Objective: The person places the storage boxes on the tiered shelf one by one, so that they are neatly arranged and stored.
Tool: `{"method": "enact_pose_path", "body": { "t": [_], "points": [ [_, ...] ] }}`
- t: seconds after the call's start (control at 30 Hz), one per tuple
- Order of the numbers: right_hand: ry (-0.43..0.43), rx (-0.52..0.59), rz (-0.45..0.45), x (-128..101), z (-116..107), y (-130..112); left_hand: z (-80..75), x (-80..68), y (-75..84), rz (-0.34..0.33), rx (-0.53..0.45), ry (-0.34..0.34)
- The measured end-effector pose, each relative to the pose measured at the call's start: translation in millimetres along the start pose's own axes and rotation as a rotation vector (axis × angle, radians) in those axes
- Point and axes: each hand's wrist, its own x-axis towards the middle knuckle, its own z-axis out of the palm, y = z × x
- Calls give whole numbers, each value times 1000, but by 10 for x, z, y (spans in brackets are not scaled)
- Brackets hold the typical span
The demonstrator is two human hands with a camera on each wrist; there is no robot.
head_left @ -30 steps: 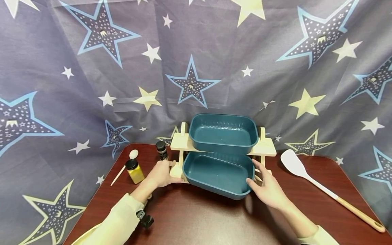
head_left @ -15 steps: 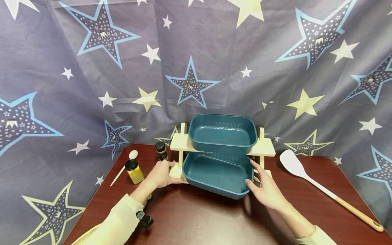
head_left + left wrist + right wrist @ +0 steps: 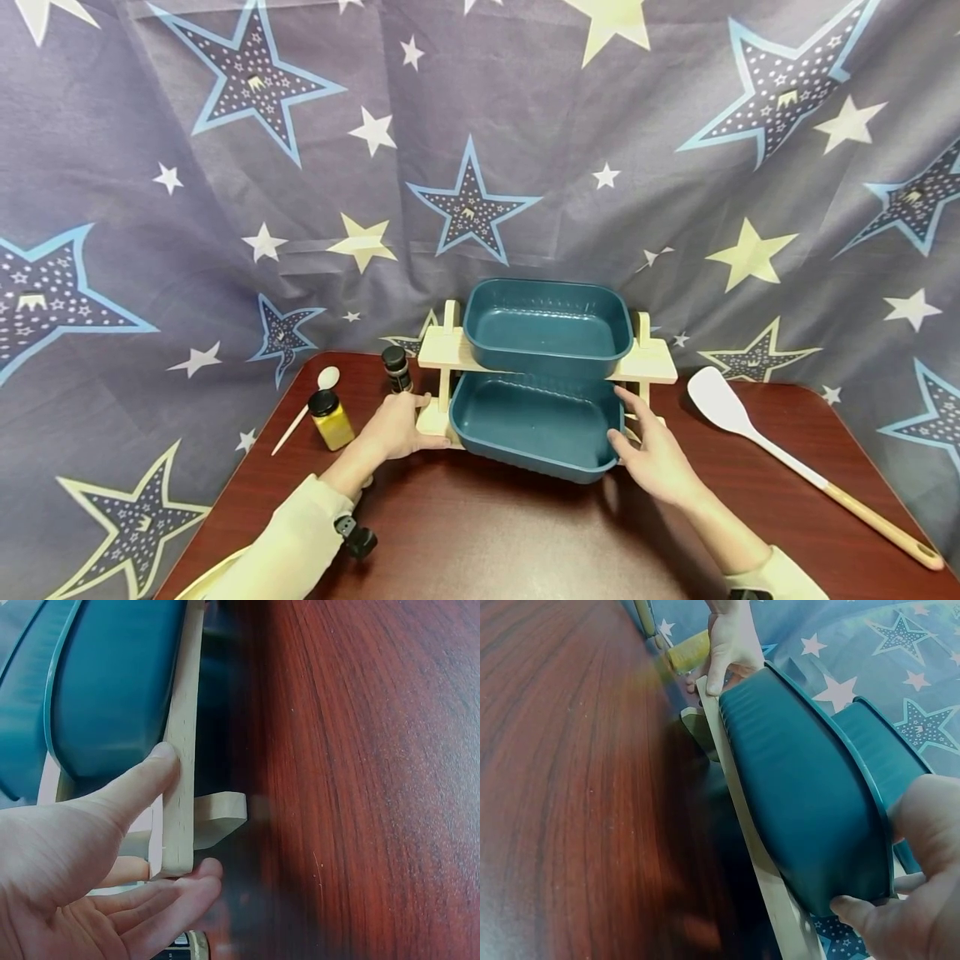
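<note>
From left wrist: left hand [image 3: 67, 862] grips rack [image 3: 180, 772]; right hand [image 3: 656, 454] grasps lower tub [image 3: 532, 425].

Open table [image 3: 487, 542] in front of the rack [image 3: 438, 350]; yellow jar [image 3: 331, 419] and dark jar [image 3: 395, 367] crowd its left, spatula [image 3: 780, 454] lies well right.

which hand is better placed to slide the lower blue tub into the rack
Right: the right hand already grips the lower blue tub at its front corner. The left hand holds the wooden rack, steadying it.
</note>
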Motion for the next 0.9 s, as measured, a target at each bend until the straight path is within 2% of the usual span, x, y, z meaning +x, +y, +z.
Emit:
{"method": "enact_pose_path", "body": {
  "t": [0.13,0.37,0.57,0.8,0.9],
  "points": [
    [5,21,-1,16,-1,19,5,7,-10,10,7,10],
    [64,-31,-11,-38,10,2,0,-1,-8,13,6,10],
    [63,-33,-26,-117,48,-41,-19,-12,-3,15,2,20],
    [88,-142,-64,-116,72,0,0,-9,-10,37,9,21],
    [90,-155,-80,-109,63,5,7,-7,-15,34,8,18]
  ]
}}
